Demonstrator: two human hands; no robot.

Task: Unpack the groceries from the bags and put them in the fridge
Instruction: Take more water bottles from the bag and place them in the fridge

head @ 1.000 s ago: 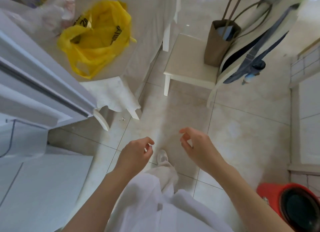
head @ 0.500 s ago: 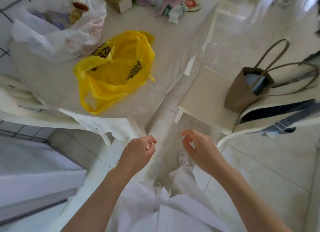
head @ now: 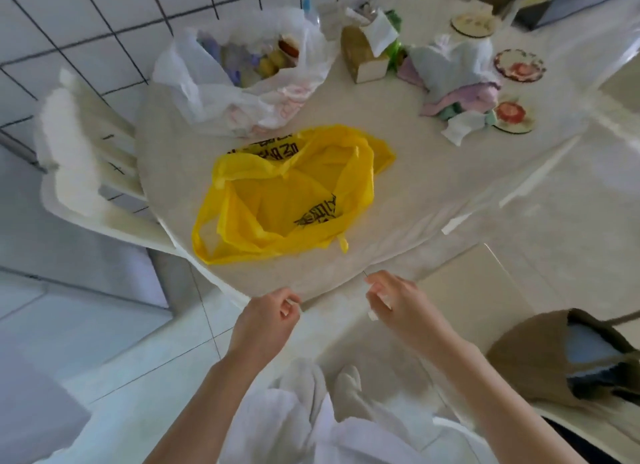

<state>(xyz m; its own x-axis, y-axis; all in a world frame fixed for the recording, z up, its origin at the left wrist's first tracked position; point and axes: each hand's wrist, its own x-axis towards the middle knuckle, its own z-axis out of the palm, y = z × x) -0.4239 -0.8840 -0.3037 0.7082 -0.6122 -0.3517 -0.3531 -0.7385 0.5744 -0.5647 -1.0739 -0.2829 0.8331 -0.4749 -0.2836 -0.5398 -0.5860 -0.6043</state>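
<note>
Only the head view to go on here, looking down over the table [head: 433, 200] edge. The left hand [head: 265, 320] is hanging just at the near rim with its fingers loosely curled and nothing in them. The right hand [head: 398, 304] is doing the same a little to the side, fingers relaxed and bent, also holding nothing as far as I can see.

The yellow bag [head: 287, 197] is lying slumped open right in front of both hands, and it's looking pretty much emptied out; I can't spot anything inside it. The actual groceries seem to be sitting in the white bag [head: 242, 72] further back by the tiled wall, where some jars or packets are showing through the mouth, though it's too blurry to say what they are. The fridge isn't showing in this shot.

What I'm worrying about: reaching over the floppy yellow bag to get at the white one could drag it off the edge, since it's sitting close to the rim. And that thin white bag is sagging open, so grabbing it by one side is probably going to tip stuff out onto the table.
</note>
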